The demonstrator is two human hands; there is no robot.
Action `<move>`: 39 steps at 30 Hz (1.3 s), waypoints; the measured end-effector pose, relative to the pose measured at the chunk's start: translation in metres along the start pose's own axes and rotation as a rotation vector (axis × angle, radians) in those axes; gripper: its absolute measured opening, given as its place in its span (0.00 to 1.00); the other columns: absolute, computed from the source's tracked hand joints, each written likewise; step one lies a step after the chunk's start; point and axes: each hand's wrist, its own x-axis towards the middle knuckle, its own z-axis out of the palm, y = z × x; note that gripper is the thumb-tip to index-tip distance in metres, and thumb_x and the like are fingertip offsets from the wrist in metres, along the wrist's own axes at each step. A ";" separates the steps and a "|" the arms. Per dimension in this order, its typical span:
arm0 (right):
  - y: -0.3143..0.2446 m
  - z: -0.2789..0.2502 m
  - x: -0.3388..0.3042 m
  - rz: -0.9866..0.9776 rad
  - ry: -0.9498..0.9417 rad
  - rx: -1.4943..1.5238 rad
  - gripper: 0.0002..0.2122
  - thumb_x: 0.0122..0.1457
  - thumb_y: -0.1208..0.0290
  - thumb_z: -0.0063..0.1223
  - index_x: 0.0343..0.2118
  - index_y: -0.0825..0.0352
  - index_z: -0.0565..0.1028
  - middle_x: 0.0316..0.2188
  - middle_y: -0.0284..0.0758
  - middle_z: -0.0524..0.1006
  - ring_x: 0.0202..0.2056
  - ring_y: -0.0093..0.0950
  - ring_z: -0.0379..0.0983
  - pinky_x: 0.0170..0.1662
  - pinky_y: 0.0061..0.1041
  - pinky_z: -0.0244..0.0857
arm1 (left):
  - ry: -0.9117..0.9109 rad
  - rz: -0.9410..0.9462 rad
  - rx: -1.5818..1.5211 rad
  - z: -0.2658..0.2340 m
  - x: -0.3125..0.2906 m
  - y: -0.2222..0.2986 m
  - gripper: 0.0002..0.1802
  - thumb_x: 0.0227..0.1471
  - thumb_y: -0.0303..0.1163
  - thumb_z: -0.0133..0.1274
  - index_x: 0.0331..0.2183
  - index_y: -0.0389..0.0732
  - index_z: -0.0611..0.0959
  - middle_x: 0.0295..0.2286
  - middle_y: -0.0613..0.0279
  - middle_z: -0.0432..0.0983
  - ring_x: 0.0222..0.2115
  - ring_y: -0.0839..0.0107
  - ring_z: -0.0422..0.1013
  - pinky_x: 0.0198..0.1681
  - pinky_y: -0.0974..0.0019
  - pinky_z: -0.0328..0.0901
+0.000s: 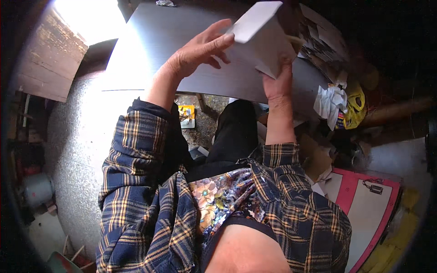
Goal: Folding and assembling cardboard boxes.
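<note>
A white box-like piece, perhaps of folded card [263, 38], is lifted over the grey table [177, 27] and slightly blurred. My right hand [278, 82] grips its lower right side, with the thumb along the near face. To its left, my left hand [200, 51] has its fingers spread. The left thumb lies at the box's left edge; whether it touches is unclear. Behind the box, a small yellowish strip [295, 41] shows by the right hand; I cannot make out what it is.
Stacked flat card pieces [318, 32] lie at the table's far right. Crumpled white paper [331, 102] and a yellow bag [356, 107] hang by its right edge. Below sits a yellow packet [186, 116]. A pink-edged panel [364, 209] stands lower right, a wooden board [52, 54] upper left.
</note>
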 end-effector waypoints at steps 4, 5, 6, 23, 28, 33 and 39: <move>-0.004 0.006 -0.003 0.297 -0.032 0.339 0.29 0.55 0.44 0.39 0.54 0.60 0.63 0.51 0.46 0.65 0.50 0.48 0.62 0.47 0.52 0.59 | 0.007 -0.032 -0.030 0.000 0.001 -0.003 0.41 0.51 0.61 0.44 0.58 0.47 0.59 0.42 0.55 0.70 0.31 0.72 0.71 0.34 0.68 0.68; -0.002 0.006 -0.001 0.356 -0.074 0.426 0.30 0.56 0.43 0.35 0.54 0.60 0.63 0.51 0.47 0.65 0.49 0.51 0.62 0.47 0.54 0.59 | 0.008 -0.032 -0.030 0.001 0.001 -0.003 0.41 0.51 0.61 0.44 0.58 0.47 0.59 0.42 0.55 0.70 0.31 0.72 0.71 0.34 0.68 0.68; 0.000 0.004 -0.001 0.414 -0.113 0.513 0.31 0.56 0.41 0.32 0.54 0.61 0.63 0.51 0.47 0.64 0.48 0.54 0.62 0.46 0.56 0.59 | -0.010 -0.026 -0.021 0.003 0.003 -0.003 0.40 0.52 0.61 0.43 0.58 0.46 0.60 0.42 0.55 0.70 0.31 0.72 0.71 0.34 0.68 0.67; 0.029 -0.019 0.004 0.100 -0.030 0.038 0.32 0.47 0.48 0.56 0.53 0.59 0.62 0.47 0.36 0.68 0.46 0.35 0.66 0.47 0.42 0.63 | 0.029 0.010 0.111 0.000 0.008 -0.001 0.45 0.47 0.63 0.48 0.57 0.40 0.61 0.47 0.51 0.67 0.47 0.63 0.64 0.52 0.60 0.58; 0.019 -0.008 -0.002 -0.248 -0.334 -0.377 0.39 0.41 0.60 0.65 0.55 0.63 0.56 0.48 0.37 0.67 0.49 0.32 0.64 0.52 0.33 0.60 | 0.059 0.054 0.269 -0.002 0.008 -0.009 0.50 0.37 0.52 0.63 0.57 0.40 0.59 0.46 0.51 0.68 0.48 0.64 0.64 0.53 0.61 0.58; 0.020 -0.009 0.005 -0.154 -0.274 -0.543 0.40 0.42 0.63 0.64 0.57 0.66 0.52 0.51 0.40 0.65 0.51 0.35 0.63 0.55 0.34 0.56 | 0.191 0.119 0.372 0.000 0.018 -0.014 0.48 0.30 0.46 0.67 0.52 0.36 0.64 0.42 0.48 0.71 0.44 0.62 0.68 0.48 0.62 0.62; 0.090 -0.035 0.016 -0.113 -0.127 -0.709 0.31 0.45 0.63 0.61 0.52 0.70 0.63 0.50 0.48 0.67 0.52 0.40 0.64 0.53 0.39 0.58 | 0.502 0.026 0.273 -0.003 0.025 -0.012 0.45 0.33 0.45 0.66 0.49 0.32 0.65 0.40 0.47 0.72 0.40 0.61 0.71 0.43 0.63 0.66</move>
